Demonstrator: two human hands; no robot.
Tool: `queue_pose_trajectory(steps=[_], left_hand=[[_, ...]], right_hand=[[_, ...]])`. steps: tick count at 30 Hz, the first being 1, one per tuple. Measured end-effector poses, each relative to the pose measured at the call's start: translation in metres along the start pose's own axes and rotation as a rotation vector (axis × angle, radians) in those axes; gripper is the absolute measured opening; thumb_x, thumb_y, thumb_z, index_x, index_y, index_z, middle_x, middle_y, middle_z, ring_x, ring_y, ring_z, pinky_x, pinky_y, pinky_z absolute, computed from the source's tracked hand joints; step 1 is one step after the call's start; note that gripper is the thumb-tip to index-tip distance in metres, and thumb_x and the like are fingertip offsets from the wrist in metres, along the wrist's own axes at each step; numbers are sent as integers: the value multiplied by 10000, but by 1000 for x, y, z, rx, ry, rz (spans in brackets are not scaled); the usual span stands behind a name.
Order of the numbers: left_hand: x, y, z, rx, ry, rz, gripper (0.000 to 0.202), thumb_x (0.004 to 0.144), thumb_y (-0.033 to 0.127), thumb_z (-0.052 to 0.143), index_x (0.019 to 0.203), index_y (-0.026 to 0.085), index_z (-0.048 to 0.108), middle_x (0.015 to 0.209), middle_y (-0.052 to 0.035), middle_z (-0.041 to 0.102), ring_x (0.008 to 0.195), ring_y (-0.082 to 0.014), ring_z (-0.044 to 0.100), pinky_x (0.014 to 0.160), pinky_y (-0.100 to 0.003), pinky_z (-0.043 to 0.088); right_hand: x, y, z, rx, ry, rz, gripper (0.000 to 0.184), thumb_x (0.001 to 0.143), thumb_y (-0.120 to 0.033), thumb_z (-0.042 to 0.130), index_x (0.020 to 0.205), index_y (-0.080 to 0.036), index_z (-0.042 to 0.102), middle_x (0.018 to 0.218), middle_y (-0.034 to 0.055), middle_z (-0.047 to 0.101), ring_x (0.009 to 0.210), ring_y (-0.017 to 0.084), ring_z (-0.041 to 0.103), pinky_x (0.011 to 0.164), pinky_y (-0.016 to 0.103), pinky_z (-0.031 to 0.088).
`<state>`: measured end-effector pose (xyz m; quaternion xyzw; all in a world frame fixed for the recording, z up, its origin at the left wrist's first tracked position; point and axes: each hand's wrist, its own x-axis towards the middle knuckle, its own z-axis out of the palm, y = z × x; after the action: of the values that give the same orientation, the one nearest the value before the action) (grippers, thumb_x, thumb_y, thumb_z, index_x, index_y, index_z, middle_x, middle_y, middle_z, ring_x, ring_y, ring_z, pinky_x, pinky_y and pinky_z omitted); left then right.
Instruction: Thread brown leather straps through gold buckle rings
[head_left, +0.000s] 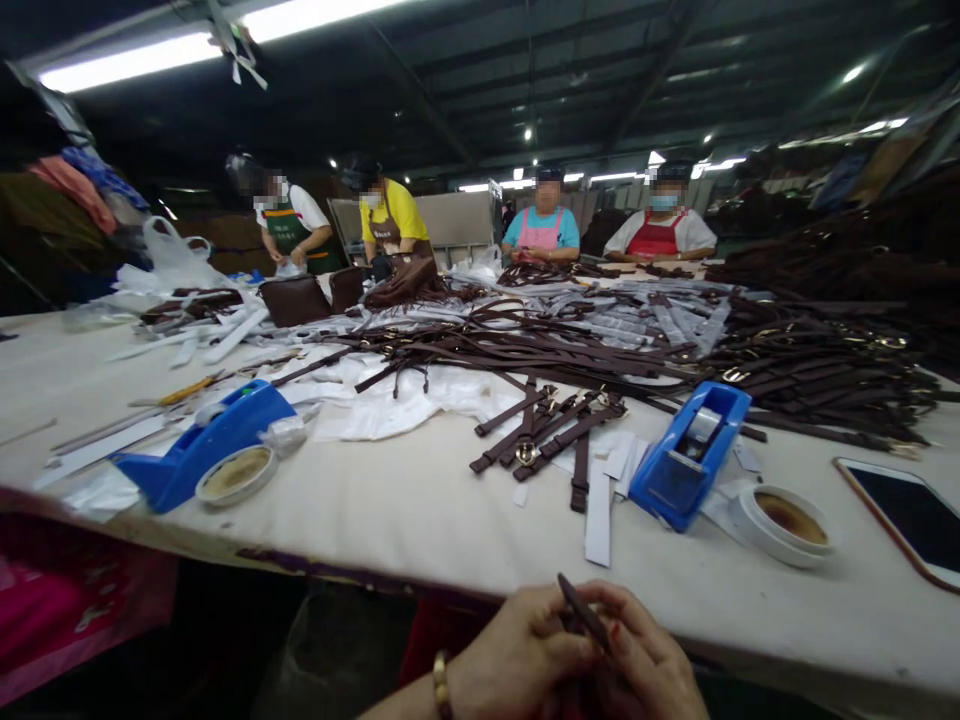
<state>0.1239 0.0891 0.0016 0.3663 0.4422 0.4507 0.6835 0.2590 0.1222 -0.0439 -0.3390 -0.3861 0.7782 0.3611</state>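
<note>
Below the table's near edge, my left hand (517, 655) and my right hand (645, 655) are closed together on one short dark brown strap (583, 612), whose end sticks up between my fingers. A bead bracelet (441, 684) circles my left wrist. On the white table (390, 510) just beyond lie a few brown straps with gold buckles (551, 430) and a white paper strip (599, 525). A large heap of brown straps (787, 360) covers the table's far right.
Two blue tape dispensers (206, 440) (690, 452) stand left and right, each beside a round tin of brownish paste (236, 472) (784, 522). A phone (911, 515) lies at the right edge. Several masked people in aprons (541, 232) work at the far side.
</note>
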Motion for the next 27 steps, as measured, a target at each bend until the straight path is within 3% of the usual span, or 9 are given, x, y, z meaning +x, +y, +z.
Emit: queue_pose_trajectory(steps=[3, 5, 10, 15, 19, 21, 24, 27], left_hand=[[-6, 6, -6, 14, 200, -23, 274, 704, 356, 614, 833, 122, 557, 509, 33, 492, 346, -32, 316, 347, -161, 178], [-9, 12, -11, -14, 247, 11, 305, 720, 350, 618, 901, 107, 588, 547, 12, 527, 344, -17, 306, 344, -159, 158], [-12, 16, -15, -49, 248, 15, 513, 761, 353, 597, 1223, 154, 496, 546, 33, 479, 369, -12, 251, 364, -165, 139], [-14, 14, -18, 151, 167, 66, 503, 821, 404, 517, 1267, 180, 447, 582, 39, 427, 461, -37, 277, 433, -164, 220], [-13, 12, -18, 169, 128, 90, 512, 796, 324, 572, 1273, 190, 441, 771, 12, 505, 650, -69, 400, 643, -180, 366], [-10, 6, -13, 107, 80, 75, 450, 804, 296, 560, 1232, 171, 496, 829, 0, 528, 741, -92, 444, 744, -207, 387], [-5, -8, -3, 12, -26, 54, 298, 807, 269, 539, 1067, 137, 597, 829, -14, 537, 754, -120, 497, 761, -252, 428], [-1, -20, 4, 5, 33, 62, 222, 786, 225, 541, 987, 139, 580, 825, -19, 551, 751, -139, 534, 736, -263, 458]], right_hand=[[-2, -8, -8, 27, 15, 45, 394, 662, -474, 715, 857, -147, 614, 459, -83, 288, 399, 28, 174, 406, 181, 116], [-1, -11, -12, 47, 73, 27, 350, 645, -430, 743, 800, -142, 619, 456, -86, 275, 403, 24, 162, 402, 182, 110], [2, -4, -17, 75, 120, 44, 300, 674, -412, 728, 690, -140, 604, 466, -89, 262, 394, 15, 152, 386, 182, 124], [2, 1, -22, 24, 44, 88, 313, 702, -422, 702, 688, -126, 603, 464, -85, 270, 401, 20, 170, 398, 183, 121], [2, 2, -13, 75, -19, 143, 319, 707, -436, 691, 690, -140, 573, 464, -98, 247, 387, 12, 129, 381, 167, 108], [3, 3, -3, 129, -19, 172, 312, 700, -435, 697, 712, -156, 557, 477, -103, 239, 385, 10, 106, 368, 153, 101], [4, 4, 10, 170, 79, 157, 375, 718, -538, 632, 851, -192, 572, 508, -81, 334, 390, 26, 159, 354, 137, 135], [4, 4, 12, 81, 86, 40, 586, 697, -645, 571, 1137, -261, 510, 634, -30, 504, 452, 78, 365, 371, 154, 263]])
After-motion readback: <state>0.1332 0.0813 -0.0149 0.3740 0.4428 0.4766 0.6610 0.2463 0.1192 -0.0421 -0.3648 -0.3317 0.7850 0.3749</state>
